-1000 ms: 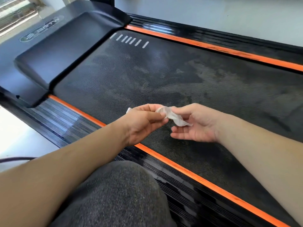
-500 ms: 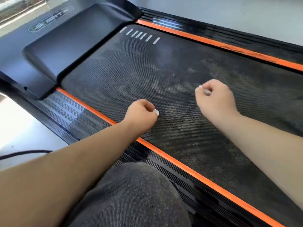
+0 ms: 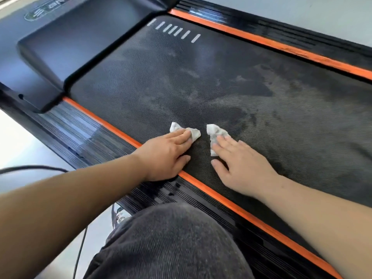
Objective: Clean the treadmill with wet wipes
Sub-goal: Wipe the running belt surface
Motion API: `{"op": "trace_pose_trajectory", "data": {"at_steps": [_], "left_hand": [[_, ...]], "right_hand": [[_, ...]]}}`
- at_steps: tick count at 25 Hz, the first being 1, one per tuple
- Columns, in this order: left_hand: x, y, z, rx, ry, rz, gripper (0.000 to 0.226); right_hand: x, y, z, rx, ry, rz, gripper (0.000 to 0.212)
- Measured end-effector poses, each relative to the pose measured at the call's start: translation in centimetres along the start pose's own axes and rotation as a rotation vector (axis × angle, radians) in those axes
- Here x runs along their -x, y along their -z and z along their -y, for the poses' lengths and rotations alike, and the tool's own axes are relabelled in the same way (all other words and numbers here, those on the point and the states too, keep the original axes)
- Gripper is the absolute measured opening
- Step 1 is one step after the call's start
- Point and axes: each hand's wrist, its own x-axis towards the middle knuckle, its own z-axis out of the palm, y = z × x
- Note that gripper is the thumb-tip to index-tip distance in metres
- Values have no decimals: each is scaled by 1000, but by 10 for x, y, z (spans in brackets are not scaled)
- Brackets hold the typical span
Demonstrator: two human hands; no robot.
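Your left hand (image 3: 167, 156), fingers straight, presses a crumpled white wet wipe (image 3: 194, 133) onto the black textured treadmill belt (image 3: 221, 93) (pale smudges (image 3: 189, 73) beyond); your right hand (image 3: 241, 166), also flat, presses a second white wipe (image 3: 215, 130) just beside.

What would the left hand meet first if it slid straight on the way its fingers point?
Probably the other wipe, pressed under the right hand. The left hand, pressing its own wipe, points at it across a narrow gap of belt.
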Motion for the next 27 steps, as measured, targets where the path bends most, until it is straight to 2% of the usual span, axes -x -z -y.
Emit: {"op": "trace_pose_trajectory", "data": {"at_steps": [2,3,5,6,7,8,10,11,12,13,15,17,18,19,21,23,25,27], "left_hand": [[-4,2,18,-32,-44,58,75],[-8,3,28,-63,-1,48,77],[-16,7,47,-58,323,25,83],[-20,11,52,-43,479,18,83],[-23,13,47,4,505,1,84],[-23,12,36,59,390,-14,84],[-14,5,12,80,10,19,71],[-7,5,8,102,-88,49,64],[-1,8,11,134,-103,56,62],[0,12,17,165,-64,14,61],[2,14,26,152,65,-32,59],[-1,13,19,129,56,15,59],[-2,11,10,135,67,33,62],[-3,9,2,171,109,24,67],[-4,11,-5,254,213,-59,77],[-8,14,-4,234,204,-144,71],[-12,13,2,207,193,-211,48],[-14,8,8,168,254,-247,21]], "right_hand": [[-7,3,-12,-15,-133,40,78],[-13,6,-18,-46,-243,42,75],[-23,10,-25,-91,-423,58,76],[-26,11,-23,-88,-433,62,80],[-27,10,-19,-86,-363,59,85],[-25,10,-10,-99,-216,63,90],[-13,10,9,-115,86,132,93],[-7,10,15,-100,165,164,89],[-4,10,15,-68,192,171,84],[-3,10,13,-33,175,139,79],[-4,7,1,38,-6,61,68],[-5,9,-12,3,-244,65,67],[-3,10,-12,-27,-274,86,68],[1,9,-10,-33,-212,86,68],[13,10,-1,-54,34,115,73],[23,11,6,-63,186,189,82],[27,8,3,-60,146,206,80],[27,7,-2,-7,1,180,74]]}}
